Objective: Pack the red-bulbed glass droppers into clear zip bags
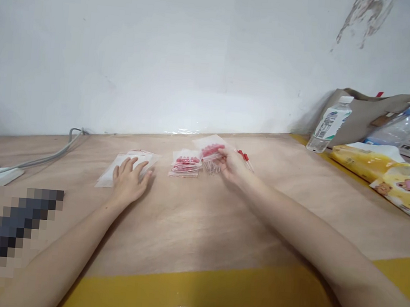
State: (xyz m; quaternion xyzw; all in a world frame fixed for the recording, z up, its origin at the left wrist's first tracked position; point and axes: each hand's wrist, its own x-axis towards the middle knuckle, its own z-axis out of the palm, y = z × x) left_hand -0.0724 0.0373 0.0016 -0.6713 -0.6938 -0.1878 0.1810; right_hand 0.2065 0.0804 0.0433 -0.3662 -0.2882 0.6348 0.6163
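My left hand lies with its fingers spread on a pile of flat, see-through plastic bags at the left. Around the upper middle of the table, my right hand pinches a small clear plastic bag that shows a row of red pieces inside. Just left of it sits a stack of filled bags, also with red contents. Right behind my right hand lie several loose thin pale sticks with red heads, partly hidden by the hand.
On the right stand a clear bottle with a white cap, a grey-brown bag and a blue-capped bottle. Yellow tissue packs lie before them. A grey cable runs along the left. Yellow tape edges the front.
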